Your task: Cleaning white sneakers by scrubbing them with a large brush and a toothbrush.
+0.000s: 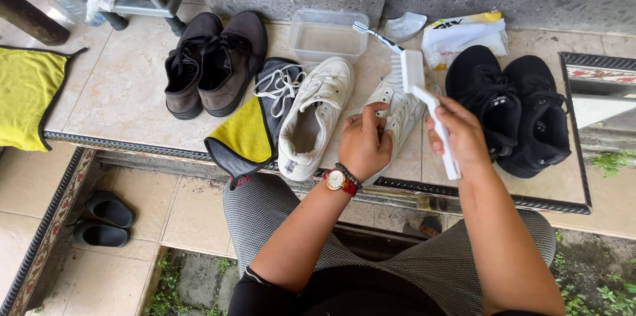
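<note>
My left hand [364, 141] grips a white sneaker [399, 112] by its side on the tiled ledge. My right hand [462, 136] holds a white scrubbing brush [419, 88] by the handle, bristles down over the sneaker's toe end. The second white sneaker [315, 114] lies just left of it, laces loose, resting partly on a yellow and grey cloth [250, 132]. A watch with a red strap is on my left wrist.
A grey-brown pair of shoes [212, 61] stands at the left, a black pair [513, 107] at the right. A clear tub of water [327, 34], a toothbrush [376, 36], a small white dish [405, 24] and a white packet [464, 36] line the wall. Another yellow cloth [26, 94] lies far left; dark sandals [103, 222] below.
</note>
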